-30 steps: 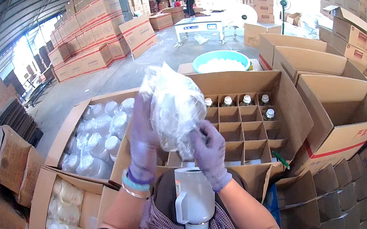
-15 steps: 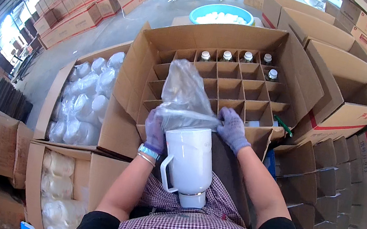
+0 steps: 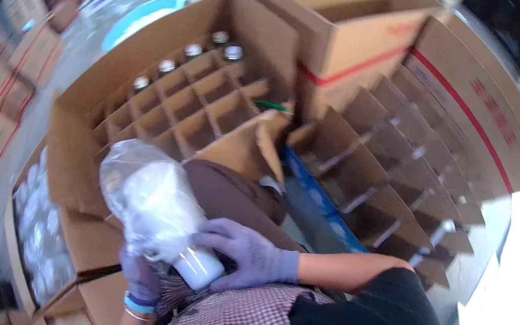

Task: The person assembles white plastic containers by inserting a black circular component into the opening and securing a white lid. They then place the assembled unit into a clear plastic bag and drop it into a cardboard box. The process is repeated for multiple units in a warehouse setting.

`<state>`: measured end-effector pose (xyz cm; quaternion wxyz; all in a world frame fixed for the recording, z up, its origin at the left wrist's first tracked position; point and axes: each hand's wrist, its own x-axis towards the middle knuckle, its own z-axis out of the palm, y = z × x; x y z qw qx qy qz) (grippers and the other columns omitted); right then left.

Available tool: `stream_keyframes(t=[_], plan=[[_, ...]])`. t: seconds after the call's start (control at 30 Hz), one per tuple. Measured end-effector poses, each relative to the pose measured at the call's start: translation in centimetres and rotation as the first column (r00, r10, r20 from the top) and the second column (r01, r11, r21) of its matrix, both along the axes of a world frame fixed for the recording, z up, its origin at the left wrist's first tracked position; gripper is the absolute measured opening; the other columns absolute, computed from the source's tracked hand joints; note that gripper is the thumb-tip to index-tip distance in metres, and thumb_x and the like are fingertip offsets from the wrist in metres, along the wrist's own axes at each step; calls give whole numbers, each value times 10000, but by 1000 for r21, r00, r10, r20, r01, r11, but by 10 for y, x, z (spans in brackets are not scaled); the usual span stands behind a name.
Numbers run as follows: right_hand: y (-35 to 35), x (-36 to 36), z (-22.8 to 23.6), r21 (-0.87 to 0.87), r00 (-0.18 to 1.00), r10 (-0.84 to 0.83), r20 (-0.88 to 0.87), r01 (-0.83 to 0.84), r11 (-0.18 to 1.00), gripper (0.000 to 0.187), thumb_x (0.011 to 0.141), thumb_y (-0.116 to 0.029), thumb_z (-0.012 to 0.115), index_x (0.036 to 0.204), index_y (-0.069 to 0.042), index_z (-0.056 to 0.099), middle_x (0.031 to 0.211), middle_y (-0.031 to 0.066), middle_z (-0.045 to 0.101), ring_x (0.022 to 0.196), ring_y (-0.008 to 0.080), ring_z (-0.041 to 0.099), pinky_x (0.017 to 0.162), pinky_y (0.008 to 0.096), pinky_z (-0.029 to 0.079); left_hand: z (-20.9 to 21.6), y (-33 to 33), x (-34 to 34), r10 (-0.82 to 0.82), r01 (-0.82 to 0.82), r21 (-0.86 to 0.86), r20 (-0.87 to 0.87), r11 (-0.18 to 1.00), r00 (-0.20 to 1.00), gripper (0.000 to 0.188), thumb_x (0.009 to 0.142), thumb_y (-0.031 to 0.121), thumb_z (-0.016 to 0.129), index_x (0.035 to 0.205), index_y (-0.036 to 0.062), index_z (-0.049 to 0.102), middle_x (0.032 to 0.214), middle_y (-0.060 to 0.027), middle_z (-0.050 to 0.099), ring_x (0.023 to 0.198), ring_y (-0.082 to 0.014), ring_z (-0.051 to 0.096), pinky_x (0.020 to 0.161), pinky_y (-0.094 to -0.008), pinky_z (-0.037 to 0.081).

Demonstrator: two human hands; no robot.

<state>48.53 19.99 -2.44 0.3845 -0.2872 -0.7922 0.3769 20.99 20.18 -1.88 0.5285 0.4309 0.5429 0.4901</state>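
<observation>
A white handled tumbler point(image 3: 198, 268) lies tilted across my lap, its narrow base toward me. A clear plastic bag point(image 3: 126, 174) covers its upper part, crumpled around the body and loose at the far end. My right hand point(image 3: 243, 251), in a purple knit glove, is wrapped about the lower part of the tumbler, thumb and fingers on either side. My left hand point(image 3: 141, 279), gloved alike, grips the bag's gathered edge by the tumbler's side; some of its fingers are hidden. The tumbler's handle is out of sight.
Ahead stands an open carton point(image 3: 77, 151) with cardboard dividers and several white-capped bottles point(image 3: 194, 51). A green strip point(image 3: 273, 106) lies on its edge. Divider grids point(image 3: 369, 175) stand at right, open cartons point(image 3: 363, 52) behind. Bagged white items point(image 3: 40, 228) fill a carton at left.
My view has swung to the right. The bag has been drawn over the tumbler, and my right hand has moved from the bag's opening down to the tumbler's base.
</observation>
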Motion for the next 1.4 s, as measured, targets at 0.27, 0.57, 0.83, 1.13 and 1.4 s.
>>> stream_keyframes(t=[0.27,0.57,0.83,1.13,1.4], plan=[[2,58,-5,200,663,-665,-344,744,638,837,683,-284,903,1382,-67,498,1371,234,469,1287,409,492,1083,469,434,75,33,159,-271,569,393,-596,722,756,165,928,161,633,971,4,654,707,-129,624,618,-294,609,568,-412,472],[-34,237,11,-57,184,-917,-353,974,217,799,735,-235,888,1379,-57,450,1304,121,547,1220,236,536,1058,385,441,71,29,203,-421,961,155,-875,229,242,439,834,250,744,1219,53,667,1129,-161,687,1053,-342,646,946,-431,482],[95,357,-39,70,-6,-925,379,997,22,659,739,-402,801,1252,-37,608,1195,236,666,1112,399,648,959,463,518,59,58,85,-245,690,202,-836,695,491,320,840,167,707,1129,30,699,1012,-168,699,946,-350,664,852,-412,521],[170,318,-55,84,271,-791,548,923,375,654,964,-398,623,1427,51,517,1453,245,545,1340,358,528,1094,422,421,47,-8,-137,350,-6,383,-836,924,423,283,904,231,695,1111,39,712,1054,-170,719,959,-333,697,846,-410,547],[167,228,-81,276,379,-849,368,827,489,414,992,-250,639,1307,17,614,1269,178,622,1159,280,615,980,384,505,12,-69,-351,311,-633,260,-950,729,-32,418,858,387,745,1124,67,721,1045,-152,740,942,-294,720,846,-413,560]])
